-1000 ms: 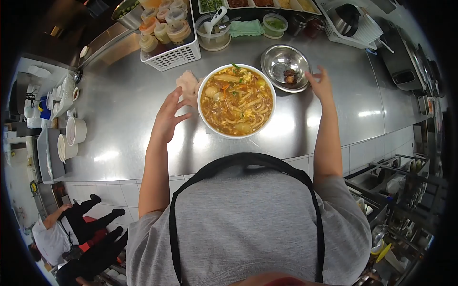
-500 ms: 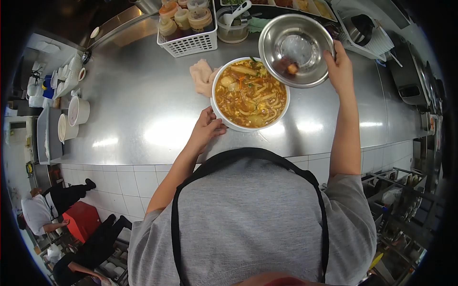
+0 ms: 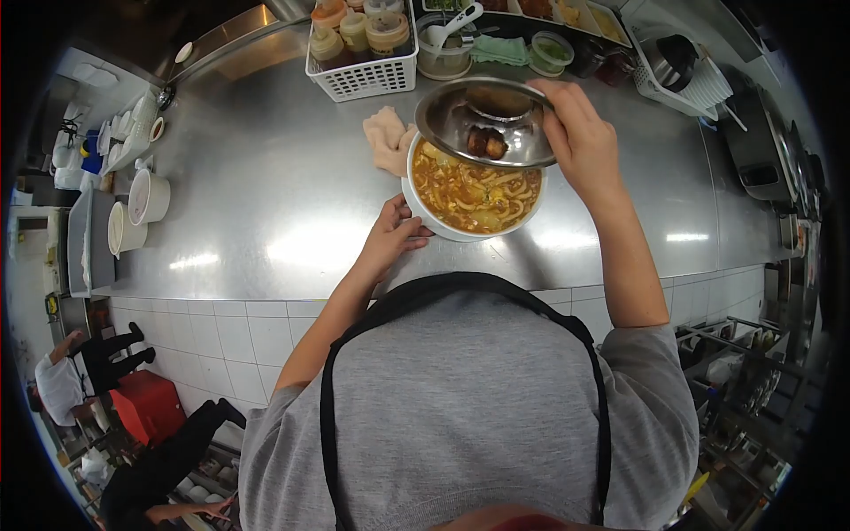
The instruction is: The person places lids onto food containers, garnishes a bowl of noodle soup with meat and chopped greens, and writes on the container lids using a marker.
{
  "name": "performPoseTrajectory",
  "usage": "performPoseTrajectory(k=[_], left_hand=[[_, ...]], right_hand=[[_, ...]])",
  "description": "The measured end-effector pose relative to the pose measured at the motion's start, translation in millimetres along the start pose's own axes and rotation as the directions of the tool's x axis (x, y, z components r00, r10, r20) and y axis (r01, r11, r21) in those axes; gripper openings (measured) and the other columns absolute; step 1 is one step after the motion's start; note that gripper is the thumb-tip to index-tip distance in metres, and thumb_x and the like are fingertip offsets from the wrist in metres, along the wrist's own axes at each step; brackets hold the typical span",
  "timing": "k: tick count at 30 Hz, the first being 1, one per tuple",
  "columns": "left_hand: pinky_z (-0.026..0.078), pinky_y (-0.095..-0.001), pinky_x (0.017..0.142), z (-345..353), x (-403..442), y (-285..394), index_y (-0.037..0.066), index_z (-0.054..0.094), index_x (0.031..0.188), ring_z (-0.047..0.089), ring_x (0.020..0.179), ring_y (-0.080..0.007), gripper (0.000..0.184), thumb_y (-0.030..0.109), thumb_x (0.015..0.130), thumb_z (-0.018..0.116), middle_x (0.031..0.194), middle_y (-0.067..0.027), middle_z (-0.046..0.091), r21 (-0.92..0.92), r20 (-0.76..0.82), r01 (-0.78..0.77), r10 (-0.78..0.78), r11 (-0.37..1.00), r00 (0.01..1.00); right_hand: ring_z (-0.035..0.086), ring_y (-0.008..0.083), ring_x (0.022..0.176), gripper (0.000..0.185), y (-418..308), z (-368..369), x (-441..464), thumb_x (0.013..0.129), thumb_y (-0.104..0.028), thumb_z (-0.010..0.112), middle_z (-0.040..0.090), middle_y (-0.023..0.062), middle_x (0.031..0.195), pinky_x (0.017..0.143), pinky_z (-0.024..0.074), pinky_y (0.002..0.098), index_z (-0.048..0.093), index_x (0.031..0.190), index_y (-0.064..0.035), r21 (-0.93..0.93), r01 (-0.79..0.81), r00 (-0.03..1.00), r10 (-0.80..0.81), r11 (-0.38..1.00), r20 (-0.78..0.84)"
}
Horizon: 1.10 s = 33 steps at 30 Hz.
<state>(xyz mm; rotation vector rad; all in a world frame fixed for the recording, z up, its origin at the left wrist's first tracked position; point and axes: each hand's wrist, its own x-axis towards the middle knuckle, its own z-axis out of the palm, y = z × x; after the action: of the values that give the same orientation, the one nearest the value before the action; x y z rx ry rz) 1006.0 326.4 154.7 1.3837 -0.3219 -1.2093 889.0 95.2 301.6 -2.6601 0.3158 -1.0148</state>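
Note:
A large white bowl (image 3: 478, 199) of noodle soup stands on the steel counter. My left hand (image 3: 395, 235) touches its lower left rim, fingers curled against the side. With my right hand (image 3: 580, 133) I grip the right rim of a round metal bowl (image 3: 443, 115), which is tilted over the far part of the soup bowl. Brown food pieces (image 3: 487, 142) lie at the lower edge inside the metal bowl. Left of the soup bowl is a crumpled pinkish cloth (image 3: 386, 142).
A white basket (image 3: 367, 80) of sauce bottles, a tub with a white spoon (image 3: 445, 55), a green cloth (image 3: 500, 50) and a herb tub (image 3: 551, 53) line the back. White tubs (image 3: 149, 196) sit at left. Two people (image 3: 66, 376) are beyond the counter, lower left.
The metal bowl was lifted from the counter and moved left, and is now tilted over the soup. My left hand came to the soup bowl's side.

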Motion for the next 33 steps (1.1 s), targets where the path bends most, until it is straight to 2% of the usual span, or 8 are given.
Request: performPoseTrajectory(k=[9, 14, 17, 23, 25, 27, 30, 33], left_hand=[[0.051, -0.0281, 0.074, -2.9, 3.0, -1.0, 0.002, 0.021, 0.133, 0.058, 0.088, -0.0183, 0.051, 0.010, 0.088, 0.046, 0.108, -0.0107, 0.048, 0.022, -0.002, -0.004, 0.004, 1.000, 1.000], [0.052, -0.0280, 0.070, -3.0, 6.3, 4.2, 0.002, 0.022, 0.133, 0.060, 0.083, -0.0188, 0.052, 0.012, 0.088, 0.047, 0.103, -0.0108, 0.051, 0.032, -0.017, -0.005, 0.006, 0.999, 1.000], [0.053, -0.0288, 0.067, -4.9, 8.2, 6.8, 0.003, 0.022, 0.132, 0.060, 0.078, -0.0190, 0.052, 0.016, 0.088, 0.048, 0.099, -0.0112, 0.052, 0.046, -0.045, 0.006, -0.004, 0.999, 0.999], [0.052, -0.0286, 0.056, -19.5, 36.4, 12.8, 0.006, 0.025, 0.129, 0.059, 0.066, -0.0173, 0.054, 0.025, 0.087, 0.053, 0.093, -0.0112, 0.054, 0.073, -0.293, -0.055, 0.074, 0.996, 0.953], [0.048, -0.0259, 0.048, -30.8, 51.0, 19.2, 0.008, 0.026, 0.127, 0.058, 0.060, -0.0158, 0.056, 0.030, 0.085, 0.055, 0.091, -0.0099, 0.056, 0.086, -0.347, -0.113, 0.136, 0.990, 0.928], [0.044, -0.0214, 0.045, -41.9, 68.8, 19.1, 0.008, 0.040, 0.114, 0.058, 0.059, -0.0129, 0.042, 0.032, 0.084, 0.058, 0.084, -0.0061, 0.058, 0.162, -0.328, -0.123, 0.170, 0.979, 0.929], [0.043, -0.0198, 0.047, -49.2, 82.5, 30.7, 0.005, 0.052, 0.093, 0.053, 0.056, -0.0078, 0.016, 0.020, 0.087, 0.055, 0.074, -0.0014, 0.057, 0.323, -0.342, -0.237, 0.346, 0.916, 0.874], [0.041, -0.0192, 0.047, -66.6, 108.9, 52.3, 0.004, 0.053, 0.093, 0.051, 0.058, -0.0057, 0.012, 0.015, 0.088, 0.053, 0.072, 0.0005, 0.056, 0.418, -0.371, -0.408, 0.562, 0.812, 0.739]], right_hand=[[0.062, 0.0206, 0.071, 0.038, -3.1, -2.0, -3.3, 0.072, 0.000, 0.057, 0.059, 0.0007, 0.100, 0.057, 0.0502, 0.0299, 0.057, 0.107, -0.0151, -0.087, 0.224, 0.968, -0.232, 0.971, -0.096], [0.061, 0.0236, 0.083, 0.034, 57.8, -35.8, -10.0, 0.078, -0.001, 0.053, 0.059, 0.0092, 0.103, 0.069, 0.0475, 0.0301, 0.055, 0.110, -0.0133, -0.068, -0.244, 0.924, 0.211, 0.967, -0.318], [0.059, 0.0276, 0.087, 0.027, 140.7, -45.5, -56.2, 0.080, -0.011, 0.051, 0.059, 0.0162, 0.098, 0.074, 0.0436, 0.0323, 0.052, 0.107, -0.0053, 0.020, -0.656, 0.734, 0.644, 0.755, -0.216], [0.058, 0.0339, 0.086, 0.035, 239.8, -6.5, -144.5, 0.080, -0.021, 0.054, 0.059, 0.0189, 0.091, 0.076, 0.0429, 0.0361, 0.050, 0.109, -0.0028, 0.042, -0.801, 0.589, 0.798, 0.598, -0.128], [0.055, 0.0330, 0.094, 0.045, 255.6, 6.2, -146.5, 0.078, -0.029, 0.059, 0.058, 0.0170, 0.098, 0.080, 0.0427, 0.0382, 0.047, 0.116, -0.0063, -0.136, -0.730, 0.678, 0.685, 0.670, -0.265], [0.049, 0.0310, 0.105, 0.054, 192.8, -2.9, -94.6, 0.076, -0.031, 0.064, 0.054, 0.0146, 0.108, 0.085, 0.0415, 0.0391, 0.045, 0.121, -0.0095, -0.474, -0.720, 0.687, 0.618, 0.506, -0.383], [0.044, 0.0284, 0.111, 0.050, 162.5, 5.9, -34.5, 0.075, -0.026, 0.066, 0.052, 0.0124, 0.114, 0.088, 0.0399, 0.0381, 0.048, 0.118, -0.0095, -0.270, -0.423, 0.881, 0.324, 0.865, -0.344], [0.053, 0.0262, 0.101, 0.031, 103.9, 35.5, 24.1, 0.077, -0.016, 0.063, 0.057, 0.0122, 0.105, 0.086, 0.0416, 0.0351, 0.057, 0.106, -0.0054, 0.136, -0.168, 0.976, 0.146, 0.976, 0.160]])
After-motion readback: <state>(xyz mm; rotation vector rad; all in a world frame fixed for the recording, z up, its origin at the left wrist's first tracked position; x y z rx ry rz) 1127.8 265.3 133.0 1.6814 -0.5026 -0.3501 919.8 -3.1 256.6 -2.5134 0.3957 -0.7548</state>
